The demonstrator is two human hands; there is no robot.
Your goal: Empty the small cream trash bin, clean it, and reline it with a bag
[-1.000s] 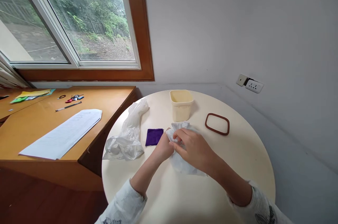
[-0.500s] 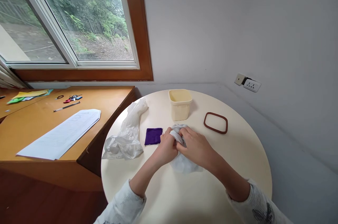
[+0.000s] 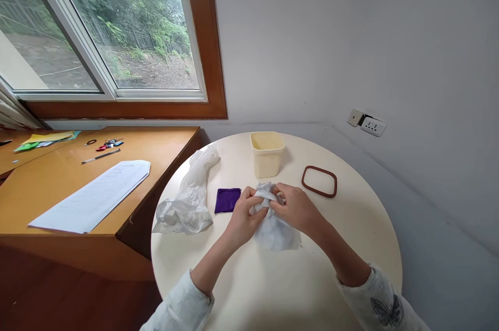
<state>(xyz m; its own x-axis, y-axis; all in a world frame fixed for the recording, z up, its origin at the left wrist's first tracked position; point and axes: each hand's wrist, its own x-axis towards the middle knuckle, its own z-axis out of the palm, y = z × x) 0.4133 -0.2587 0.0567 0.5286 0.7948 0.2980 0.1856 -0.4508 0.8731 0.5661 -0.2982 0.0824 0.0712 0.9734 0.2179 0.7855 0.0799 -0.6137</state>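
White bag point(image 3: 277, 236) pinched at its neck by left hand point(image 3: 242, 219) and right hand point(image 3: 298, 208), both curled inward, held near mid-desk point(image 3: 351, 240), tub point(image 3: 267, 166) set beyond, desk's right edge well apart.

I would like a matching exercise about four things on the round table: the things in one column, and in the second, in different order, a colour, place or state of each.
Things
1. Small square piece
2. Container
3. Rounded frame
4. Gathered bundle

Descriptions
A. Brown, lying to the right of the other three
B. White, held by the left hand and the right hand
C. Purple, lying flat
D. Cream, standing upright with its top open

Right pairs: 1-C, 2-D, 3-A, 4-B
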